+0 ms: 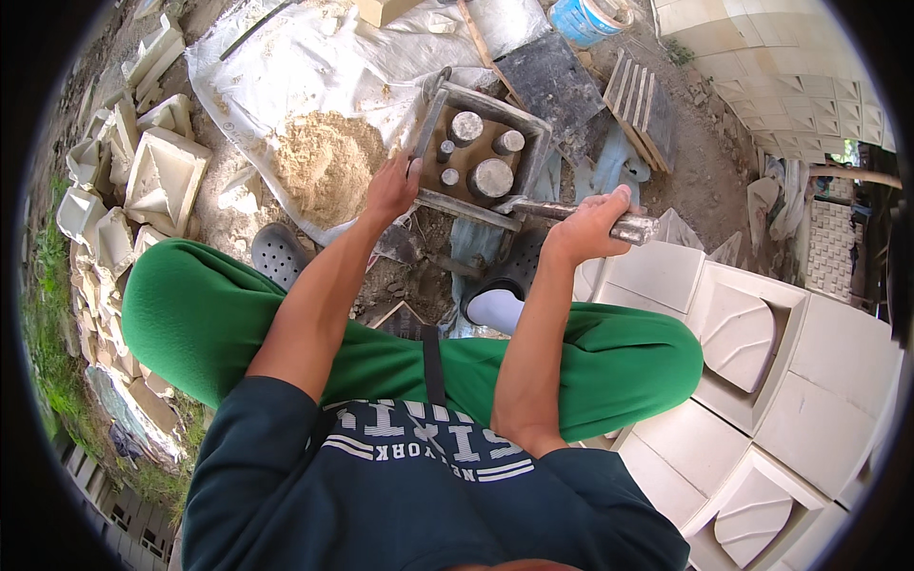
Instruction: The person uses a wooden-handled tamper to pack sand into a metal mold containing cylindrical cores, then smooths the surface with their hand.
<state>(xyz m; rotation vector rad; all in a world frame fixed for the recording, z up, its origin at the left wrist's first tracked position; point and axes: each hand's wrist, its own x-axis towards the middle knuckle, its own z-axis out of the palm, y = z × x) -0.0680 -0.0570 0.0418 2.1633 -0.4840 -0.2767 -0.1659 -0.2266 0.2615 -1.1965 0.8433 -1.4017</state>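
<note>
Dirt ground (709, 157), gray box (465, 208) right of left grip (392, 188)

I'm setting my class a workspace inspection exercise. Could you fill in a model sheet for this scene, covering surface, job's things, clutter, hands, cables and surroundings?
Surface: bare earth, partly covered by a white sheet bearing a sand heap.
Job's things: a grey box frame around five round-topped grey cylinders of differing widths; a dusty bar reaching its near right corner.
Clutter: dark board, slatted stack, blue bucket.
Hands: left hand at the frame's left side; right hand gripping the bar.
Cables: nothing seen.
Surroundings: cream hollow blocks and grass left; cream relief tiles right.
</note>
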